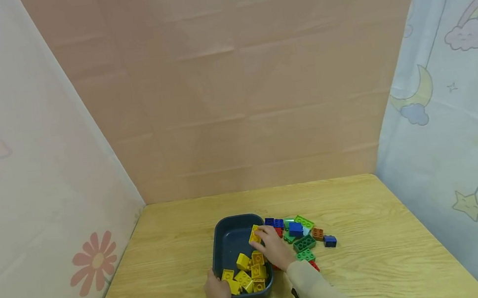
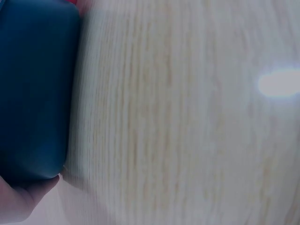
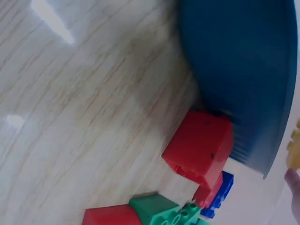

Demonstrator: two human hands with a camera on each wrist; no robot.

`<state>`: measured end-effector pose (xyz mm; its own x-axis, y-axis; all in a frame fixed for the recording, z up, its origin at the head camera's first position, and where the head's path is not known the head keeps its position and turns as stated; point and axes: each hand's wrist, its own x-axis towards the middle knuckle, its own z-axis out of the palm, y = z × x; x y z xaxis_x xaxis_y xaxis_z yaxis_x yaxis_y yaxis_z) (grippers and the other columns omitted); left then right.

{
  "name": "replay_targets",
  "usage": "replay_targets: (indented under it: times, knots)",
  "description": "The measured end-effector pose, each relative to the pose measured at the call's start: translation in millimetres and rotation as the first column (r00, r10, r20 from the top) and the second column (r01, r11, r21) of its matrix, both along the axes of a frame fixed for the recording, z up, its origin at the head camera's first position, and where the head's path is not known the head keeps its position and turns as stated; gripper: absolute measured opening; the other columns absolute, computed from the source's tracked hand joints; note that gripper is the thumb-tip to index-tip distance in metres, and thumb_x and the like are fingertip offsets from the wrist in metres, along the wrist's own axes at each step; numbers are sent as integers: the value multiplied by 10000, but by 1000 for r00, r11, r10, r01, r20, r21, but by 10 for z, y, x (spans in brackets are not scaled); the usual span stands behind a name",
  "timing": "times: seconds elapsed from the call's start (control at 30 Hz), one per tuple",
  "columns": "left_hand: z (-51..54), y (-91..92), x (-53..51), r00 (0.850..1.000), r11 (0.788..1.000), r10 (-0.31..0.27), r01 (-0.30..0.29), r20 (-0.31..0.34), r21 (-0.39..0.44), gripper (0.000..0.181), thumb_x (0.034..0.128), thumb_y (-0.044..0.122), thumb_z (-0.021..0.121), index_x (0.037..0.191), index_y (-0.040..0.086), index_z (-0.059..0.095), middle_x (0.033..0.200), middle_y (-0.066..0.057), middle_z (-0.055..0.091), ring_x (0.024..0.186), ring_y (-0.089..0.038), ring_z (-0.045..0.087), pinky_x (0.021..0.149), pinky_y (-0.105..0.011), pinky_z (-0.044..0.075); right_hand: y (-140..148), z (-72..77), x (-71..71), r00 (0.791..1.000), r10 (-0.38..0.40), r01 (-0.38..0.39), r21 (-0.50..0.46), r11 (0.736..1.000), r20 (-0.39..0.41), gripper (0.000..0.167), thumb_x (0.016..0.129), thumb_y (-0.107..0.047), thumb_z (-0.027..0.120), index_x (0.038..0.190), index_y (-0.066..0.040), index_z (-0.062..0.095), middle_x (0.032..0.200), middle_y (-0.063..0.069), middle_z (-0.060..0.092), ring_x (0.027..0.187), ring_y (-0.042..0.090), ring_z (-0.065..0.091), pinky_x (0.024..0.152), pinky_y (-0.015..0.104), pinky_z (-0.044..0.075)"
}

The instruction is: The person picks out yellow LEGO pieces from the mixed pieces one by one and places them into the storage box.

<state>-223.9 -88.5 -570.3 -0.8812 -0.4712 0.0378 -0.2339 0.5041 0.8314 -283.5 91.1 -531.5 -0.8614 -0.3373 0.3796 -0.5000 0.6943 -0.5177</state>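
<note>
A dark blue plastic bin (image 1: 226, 250) stands on the table, with several yellow toy bricks (image 1: 243, 280) heaped in its near end. My left hand (image 1: 217, 291) grips the bin's near left side; the left wrist view shows a finger (image 2: 40, 191) against the bin's outer wall (image 2: 37, 93). Over the bin's right rim, my right hand (image 1: 274, 247) pinches a yellow toy brick (image 1: 254, 235) between thumb and fingers. That yellow brick (image 3: 294, 152) appears at the right edge of the right wrist view, near a fingertip.
Right of the bin lies a loose pile of toy bricks, among them a blue brick (image 1: 295, 229), a dark green brick (image 1: 304, 243) and a brown brick (image 1: 317, 234). A red brick (image 3: 201, 145) lies close against the bin's outer wall. Fabric walls surround the wooden table (image 1: 390, 249).
</note>
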Motion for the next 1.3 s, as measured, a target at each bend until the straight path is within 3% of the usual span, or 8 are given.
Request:
replay_targets:
  times: [0.2,0.43,0.73,0.9,1.03,1.13,1.23,1.3]
  knots:
    - [-5,-1,-1,1000,1000,0,0,9,1,424,677,-148,455,1099,-199,460,941,-348,565,832,-413,581,609,-453,478,-52,-20,45,990,136,-125,189,974,-44,258,839,-215,604,992,-10,638,1108,164,527,1049,290,466,851,386,424]
    - [-15,-4,-5,1000,1000,7,-7,22,3,430,686,-146,459,1112,-199,451,954,-352,559,841,-415,580,614,-453,481,-75,-54,58,992,128,-121,274,954,-7,275,852,-219,587,1027,-12,637,1150,176,532,1089,305,471,894,411,393]
    - [-34,7,-5,997,1000,1,-3,73,25,434,736,-127,447,1164,-193,421,1062,-373,509,910,-426,559,641,-454,485,-102,-175,58,988,150,-146,473,869,30,221,876,-255,545,992,-119,675,999,-4,626,1008,176,529,961,483,289]
    - [-28,23,-10,997,999,-3,0,75,34,428,751,-120,445,1172,-188,419,1090,-375,493,938,-436,545,664,-463,483,-54,-162,90,986,165,-150,396,906,-3,201,869,-208,558,976,-78,667,941,1,612,939,175,533,932,440,340]
    - [-26,35,-7,996,999,-16,13,84,37,433,756,-114,442,1183,-182,412,1085,-369,500,908,-413,563,656,-452,485,45,-136,201,989,137,-124,199,972,-54,185,852,-140,582,986,-26,640,938,34,580,885,186,540,818,351,440]
    - [-24,36,6,997,999,-19,17,69,37,445,756,-111,434,1194,-180,395,1012,-351,534,793,-374,577,597,-431,477,140,-134,324,994,73,-70,43,997,-83,187,833,-98,602,997,-13,633,964,53,592,892,203,556,760,341,471]
    - [-28,27,21,1000,1000,6,-6,6,6,427,790,-75,454,1203,-157,382,1005,-339,530,809,-398,560,636,-462,464,249,-143,456,994,4,-10,-48,999,-112,183,805,-58,625,981,-11,644,955,59,614,883,204,566,746,361,475]
    - [-38,14,26,997,999,25,-29,-77,-42,416,818,-27,493,1206,-133,386,1053,-326,513,920,-433,527,724,-497,444,327,-145,548,991,-25,14,-82,997,-133,175,781,-29,642,955,-9,651,933,62,627,866,200,575,744,375,475]
